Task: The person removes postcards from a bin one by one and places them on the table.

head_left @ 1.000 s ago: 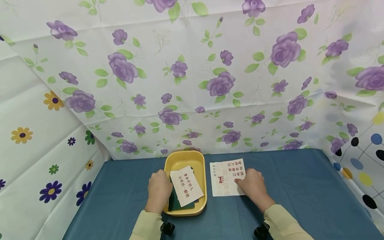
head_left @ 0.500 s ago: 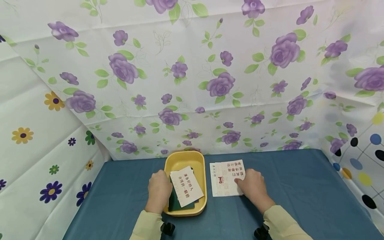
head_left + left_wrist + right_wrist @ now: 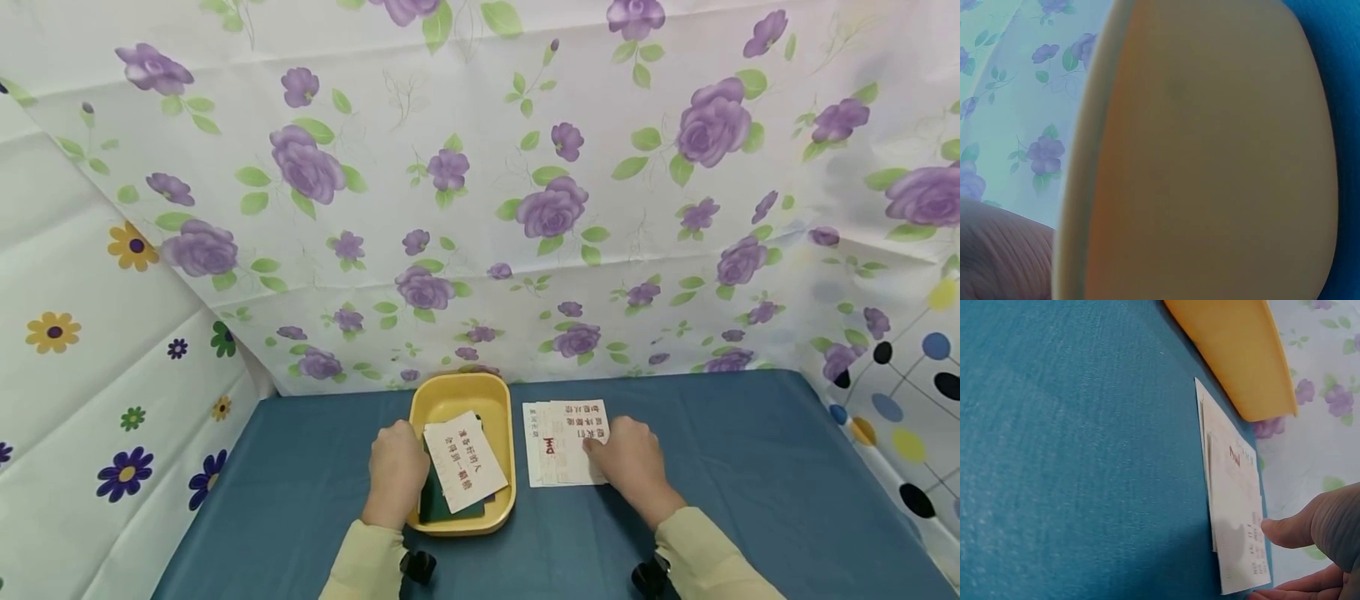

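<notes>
A yellow plastic basket (image 3: 459,402) stands on the blue cloth, and my left hand (image 3: 397,468) grips its left rim. In the left wrist view the basket wall (image 3: 1222,150) fills most of the picture, with a bit of the hand at lower left. Inside lie a white card with printed characters (image 3: 465,462) and a dark green card (image 3: 442,507) under it. Right of the basket, my right hand (image 3: 633,457) pinches a small stack of white printed cards (image 3: 562,468) at its right edge, thumb on top. The stack's edges are slightly fanned in the right wrist view.
A blue cloth (image 3: 742,467) covers the table. Behind it hangs a white sheet with purple roses (image 3: 480,208). Patterned sheets with flowers (image 3: 67,400) and dots (image 3: 911,400) close off the left and right sides.
The white cards under my right hand have fanned slightly apart, the upper ones shifting a little against the lower. My left hand and the basket stay in place.
</notes>
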